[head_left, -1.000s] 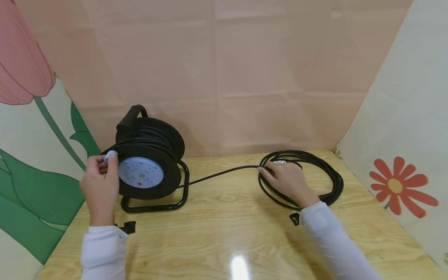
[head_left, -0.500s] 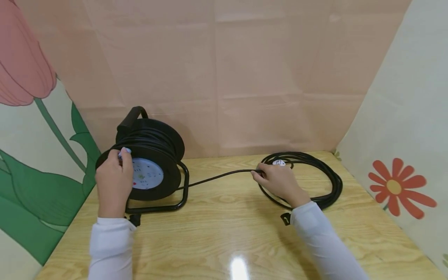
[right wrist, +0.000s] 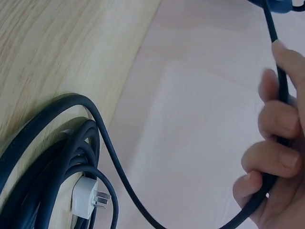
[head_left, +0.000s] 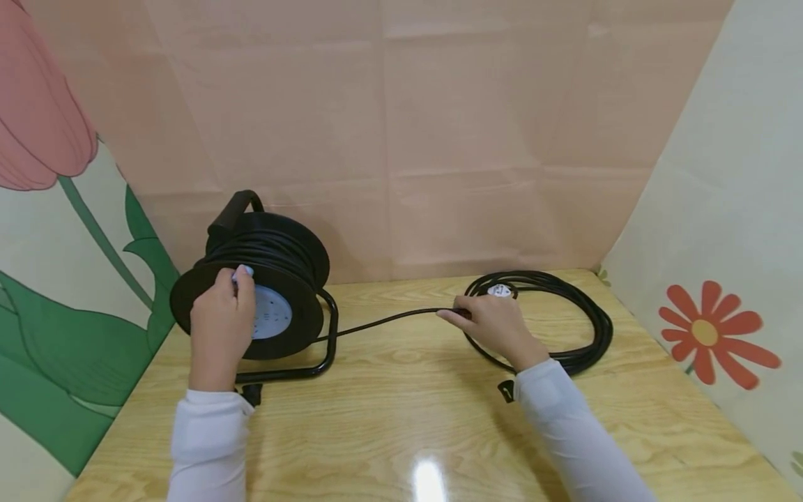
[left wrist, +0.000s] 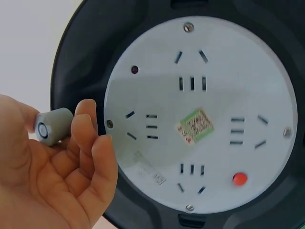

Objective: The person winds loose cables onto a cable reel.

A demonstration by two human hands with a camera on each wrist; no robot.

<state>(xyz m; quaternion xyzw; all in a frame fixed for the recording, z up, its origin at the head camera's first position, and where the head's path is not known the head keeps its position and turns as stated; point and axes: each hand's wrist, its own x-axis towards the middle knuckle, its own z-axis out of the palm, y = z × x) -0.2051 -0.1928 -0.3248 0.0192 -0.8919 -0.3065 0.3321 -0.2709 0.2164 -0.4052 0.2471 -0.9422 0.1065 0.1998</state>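
Observation:
A black cable reel (head_left: 188, 296) stands at the left of the table, wound with black cable. Its front disc carries a pale round socket panel (left wrist: 224, 100) with a red button. My left hand (head_left: 221, 331) pinches the small grey crank knob (left wrist: 56, 125) near the disc's edge. From the reel, the cable (head_left: 389, 318) runs right to my right hand (head_left: 498, 326), whose fingers curl round it. Beyond that hand lies a loose coil of cable (head_left: 599, 328). Beside the coil is a white plug (right wrist: 84, 196) with metal prongs showing.
The wooden table (head_left: 376, 418) ends against a pinkish backdrop (head_left: 439, 139). The reel has a black tube stand (head_left: 285, 374) and a carry handle (head_left: 228, 213). Flower-printed panels (head_left: 721, 209) rise at both sides.
My left hand has moved right with the crank knob, across the upper part of the disc, and the panel has turned. My right hand has shifted slightly left along with the cable.

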